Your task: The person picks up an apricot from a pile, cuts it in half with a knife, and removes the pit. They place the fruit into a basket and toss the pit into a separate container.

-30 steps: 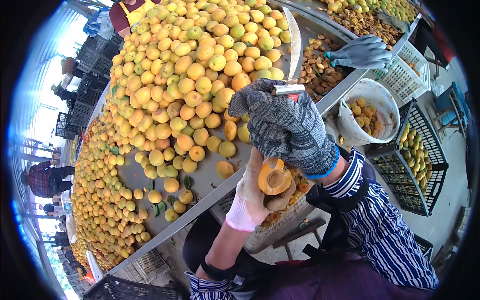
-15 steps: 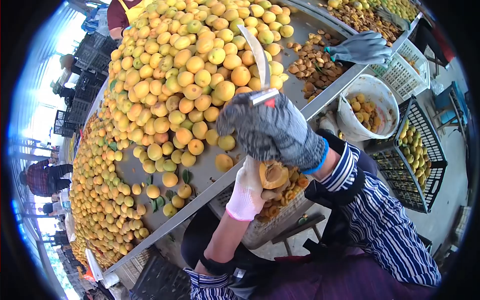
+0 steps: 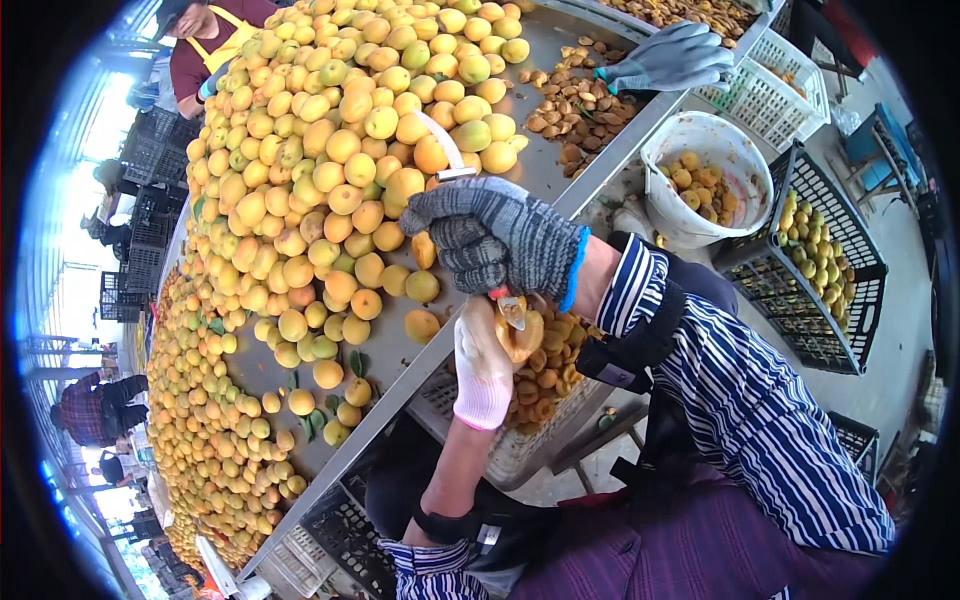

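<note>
step: metal tip [image 3: 514,314] at opened fruit [image 3: 525,340] | grip: my left hand [image 3: 482,345] clamped on it above crate [image 3: 506,461], right hand [image 3: 500,235] closed round curved knife [image 3: 440,138] | next move calls for: left fingers steady, off the point

Over there, whole fruit [image 3: 330,165] is heaped on the bench [image 3: 255,362], pits [image 3: 580,110] to its right, and a glove [image 3: 665,62] beside them over the edge. In front sits a basket [image 3: 505,455] of fruit halves [image 3: 545,375]; farther right, a bucket [image 3: 668,212], then a crate [image 3: 795,325].
</note>
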Available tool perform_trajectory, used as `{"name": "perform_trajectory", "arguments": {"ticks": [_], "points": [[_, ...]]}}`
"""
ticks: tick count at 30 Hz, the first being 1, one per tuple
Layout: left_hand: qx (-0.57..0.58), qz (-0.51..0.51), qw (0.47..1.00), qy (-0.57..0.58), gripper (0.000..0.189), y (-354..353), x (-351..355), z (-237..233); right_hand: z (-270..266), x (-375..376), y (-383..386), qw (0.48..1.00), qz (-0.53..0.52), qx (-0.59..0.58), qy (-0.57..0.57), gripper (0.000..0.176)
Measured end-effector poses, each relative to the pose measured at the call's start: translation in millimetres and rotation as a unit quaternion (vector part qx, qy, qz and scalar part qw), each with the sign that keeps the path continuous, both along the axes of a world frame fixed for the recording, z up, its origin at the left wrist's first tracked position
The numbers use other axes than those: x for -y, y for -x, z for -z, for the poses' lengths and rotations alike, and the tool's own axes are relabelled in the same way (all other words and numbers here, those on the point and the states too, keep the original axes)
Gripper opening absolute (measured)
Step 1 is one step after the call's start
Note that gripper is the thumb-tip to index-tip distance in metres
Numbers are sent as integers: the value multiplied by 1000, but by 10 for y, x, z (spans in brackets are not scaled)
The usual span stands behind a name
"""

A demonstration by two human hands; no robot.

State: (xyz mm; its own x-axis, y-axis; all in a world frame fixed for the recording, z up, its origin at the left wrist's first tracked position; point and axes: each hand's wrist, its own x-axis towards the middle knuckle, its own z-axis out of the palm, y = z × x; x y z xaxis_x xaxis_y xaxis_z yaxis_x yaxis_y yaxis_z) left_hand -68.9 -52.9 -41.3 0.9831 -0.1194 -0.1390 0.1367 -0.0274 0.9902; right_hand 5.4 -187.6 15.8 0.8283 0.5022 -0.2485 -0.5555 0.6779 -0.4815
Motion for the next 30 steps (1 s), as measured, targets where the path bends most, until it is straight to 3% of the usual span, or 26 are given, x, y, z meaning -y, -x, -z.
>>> {"name": "perform_trajectory", "arguments": {"ticks": [1,2,3,5,6,7,8,9,10,11,12,13,14,15,16,17,19,21,22,25,26,27,29,30], "points": [[155,53,980,-110,34,-71,-15,-20,-6,5,-3,1000,-2,2,0,13],[306,102,921,-217,30,-137,-42,-52,-19,18,-6,999,34,-2,-31,12],[267,95,936,-208,40,-180,-87,-98,-37,29,-4,996,68,-6,-64,12],[-9,49,999,-7,50,-166,-70,-426,-106,125,34,995,83,45,-41,18],[1,38,999,-7,50,-204,-100,-467,-263,146,59,978,97,97,157,21],[0,36,999,16,51,-237,-143,-504,-414,149,94,919,112,148,347,25],[-3,34,999,39,51,-265,-181,-541,-101,44,15,841,213,322,379,34],[27,-53,998,-3,36,-228,-71,-622,-82,57,54,839,144,335,404,38],[-13,-47,998,51,32,-250,-58,-623,-91,73,122,764,92,383,511,39],[-46,-54,992,102,33,-286,-115,-614,-50,60,143,745,49,428,508,40],[182,-42,981,-58,40,-333,-176,-280,-99,18,177,697,67,476,532,41],[373,-28,896,-240,49,-362,-244,64,-47,41,149,699,56,487,521,41],[424,-21,824,-375,59,-330,-245,-52,-25,56,118,696,47,495,518,42],[492,-65,774,-394,56,-435,-194,93,-14,73,148,685,76,497,528,38],[503,-70,764,-399,55,-455,-174,43,384,253,-80,588,83,566,572,35],[498,-89,748,-430,45,-554,-89,96,463,306,-134,593,60,544,591,37],[370,25,866,-337,49,-480,-141,-164,545,439,-149,603,23,504,617,35],[225,49,931,-284,31,-309,-277,-604,627,470,-135,696,33,455,554,29],[226,-16,955,-191,19,-296,-245,-545,532,478,-114,748,6,429,506,25],[259,-32,940,-219,22,-265,-200,-428,791,579,-227,767,14,426,479,24],[320,-70,912,-247,22,-283,-177,-325,813,504,-199,697,75,495,514,24],[255,-38,930,-263,30,-323,-209,-377,768,394,-158,721,81,471,502,24],[98,-60,982,-149,35,-262,-299,-562,841,251,-148,711,142,465,508,22],[108,-103,979,-140,40,-304,-258,-442,837,201,-149,627,172,515,558,21]]}}
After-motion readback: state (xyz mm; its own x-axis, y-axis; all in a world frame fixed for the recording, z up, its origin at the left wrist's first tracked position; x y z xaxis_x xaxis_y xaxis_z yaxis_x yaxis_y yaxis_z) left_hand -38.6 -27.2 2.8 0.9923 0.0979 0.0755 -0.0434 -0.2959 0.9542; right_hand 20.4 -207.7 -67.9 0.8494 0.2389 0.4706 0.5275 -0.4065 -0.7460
